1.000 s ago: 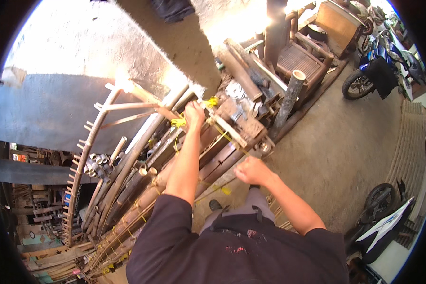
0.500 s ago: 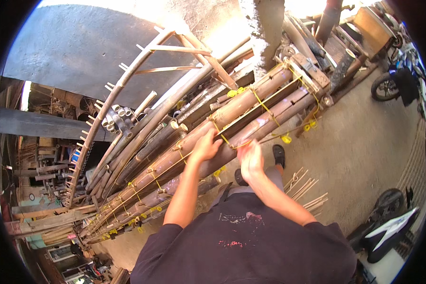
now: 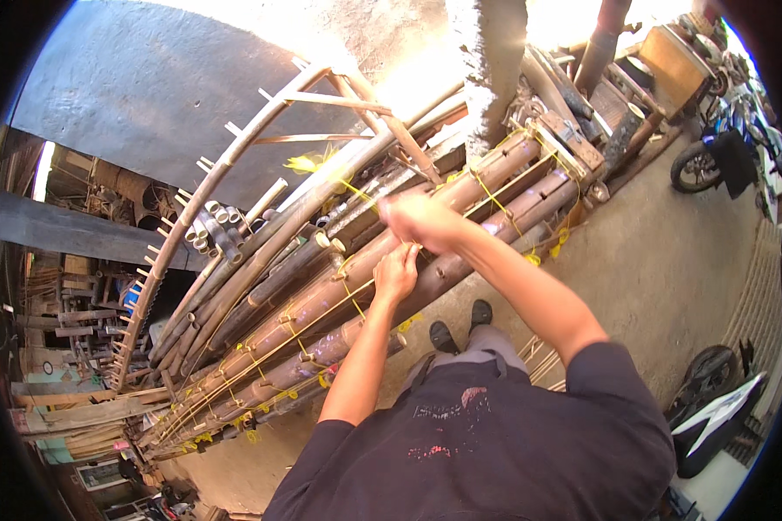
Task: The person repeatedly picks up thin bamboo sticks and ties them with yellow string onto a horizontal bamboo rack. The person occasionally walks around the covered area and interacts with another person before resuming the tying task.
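Two long brown bamboo poles (image 3: 314, 300) run diagonally side by side, with a thin strip between them and yellow cord lashings (image 3: 493, 193) at intervals. My left hand (image 3: 397, 273) is closed in a pinch at the poles; what its fingers hold is hidden. Just beyond it, my right hand (image 3: 421, 221) is smeared by motion and crosses over the near pole toward the far one. A yellow cord (image 3: 356, 191) stretches from the right hand up and left, ending in a loose yellow bundle (image 3: 313, 162) in the air.
A curved pegged bamboo frame (image 3: 202, 187) stands at the left beside stacked poles and cut tubes (image 3: 226, 247). A concrete post (image 3: 493, 69) rises beyond the work. Motorbikes (image 3: 708, 165) stand at the right. Thin sticks (image 3: 543, 363) lie on the floor near my feet.
My right hand has swung left across the poles, carrying the yellow cord over to the far side. My left hand has shifted slightly right and stays at the poles.
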A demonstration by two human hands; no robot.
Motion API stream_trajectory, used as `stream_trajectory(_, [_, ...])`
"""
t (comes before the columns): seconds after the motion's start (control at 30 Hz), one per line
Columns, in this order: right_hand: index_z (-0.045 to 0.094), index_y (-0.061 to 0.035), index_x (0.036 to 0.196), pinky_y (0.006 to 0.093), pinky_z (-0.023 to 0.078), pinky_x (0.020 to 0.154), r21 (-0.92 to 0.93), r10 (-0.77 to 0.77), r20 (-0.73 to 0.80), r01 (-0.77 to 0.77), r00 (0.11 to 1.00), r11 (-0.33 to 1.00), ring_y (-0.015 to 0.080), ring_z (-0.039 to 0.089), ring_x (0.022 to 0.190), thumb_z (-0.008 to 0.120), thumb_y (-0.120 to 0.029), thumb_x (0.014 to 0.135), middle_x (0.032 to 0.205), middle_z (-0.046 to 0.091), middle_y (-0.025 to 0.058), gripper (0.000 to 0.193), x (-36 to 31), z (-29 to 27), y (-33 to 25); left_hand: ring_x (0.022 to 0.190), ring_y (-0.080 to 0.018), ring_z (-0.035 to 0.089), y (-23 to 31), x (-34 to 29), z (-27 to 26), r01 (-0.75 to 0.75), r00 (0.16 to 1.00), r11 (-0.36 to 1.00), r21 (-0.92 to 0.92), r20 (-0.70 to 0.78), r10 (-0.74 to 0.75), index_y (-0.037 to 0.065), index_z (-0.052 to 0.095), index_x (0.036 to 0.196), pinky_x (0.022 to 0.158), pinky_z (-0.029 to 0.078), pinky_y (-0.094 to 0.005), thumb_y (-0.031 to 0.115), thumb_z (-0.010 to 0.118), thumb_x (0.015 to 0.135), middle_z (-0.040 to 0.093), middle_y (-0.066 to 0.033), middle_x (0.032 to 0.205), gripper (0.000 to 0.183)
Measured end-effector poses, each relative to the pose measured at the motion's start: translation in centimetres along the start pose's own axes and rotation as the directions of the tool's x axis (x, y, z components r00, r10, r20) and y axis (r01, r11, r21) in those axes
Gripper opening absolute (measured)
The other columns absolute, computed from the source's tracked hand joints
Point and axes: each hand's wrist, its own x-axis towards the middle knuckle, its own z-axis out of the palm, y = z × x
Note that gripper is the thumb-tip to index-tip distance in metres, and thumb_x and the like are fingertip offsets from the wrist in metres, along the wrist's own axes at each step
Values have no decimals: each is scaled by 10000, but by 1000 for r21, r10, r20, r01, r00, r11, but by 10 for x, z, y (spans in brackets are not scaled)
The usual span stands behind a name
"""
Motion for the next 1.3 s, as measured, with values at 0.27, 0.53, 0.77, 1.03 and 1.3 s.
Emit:
stream_trajectory(0.27, [576, -6, 642, 488, 489, 618, -541, 233, 63, -163, 971, 825, 418, 589, 635, 539, -280, 933, 625, 575, 214, 402, -147, 51, 56, 669, -109, 602, 30, 60, -17, -6, 1000, 783, -622, -10, 0, -1, 674, 938, 628, 476, -278, 151, 544, 993, 665, -39, 726, 208])
stream_trajectory(0.53, [610, -79, 1092, 420, 475, 868, -926, 175, -22, -86, 984, 368, 288, 620, 1037, 665, -139, 757, 1052, 656, 149, 345, -151, 117, 58, 938, -441, 633, -31, 137, -9, -1, 1000, 999, -42, -19, 0, 96, 671, 1076, 798, 496, -511, 314, 544, 964, 679, -219, 960, 277])
stream_trajectory(0.77, [595, -75, 1129, 311, 504, 892, 966, 604, -158, -5, 781, 260, 176, 633, 934, 537, -280, 986, 1008, 652, 71, 257, -134, 225, 123, 1079, -428, 610, -88, 9, -123, 56, 980, 990, 126, 185, -79, 34, 624, 1166, 918, 478, -504, 260, 453, 1000, 656, -254, 1127, 328])
stream_trajectory(1.03, [659, -31, 1055, 397, 538, 812, -326, -27, -58, 6, 998, 945, 263, 675, 859, 454, -342, 989, 932, 703, 108, 378, 67, 207, 35, 964, -459, 622, -128, -62, -86, -148, 989, 989, -16, 19, 148, 84, 662, 1070, 804, 475, -548, 304, 567, 932, 667, -254, 988, 277])
stream_trajectory(1.3, [721, -34, 959, 480, 494, 845, -742, 243, -214, -319, 946, 590, 355, 675, 982, 331, -720, 940, 1004, 701, 209, 789, 91, 161, 71, 951, -441, 633, -119, -64, -108, -44, 992, 997, -69, 113, 52, 75, 682, 1048, 806, 478, -538, 312, 501, 987, 672, -236, 961, 304])
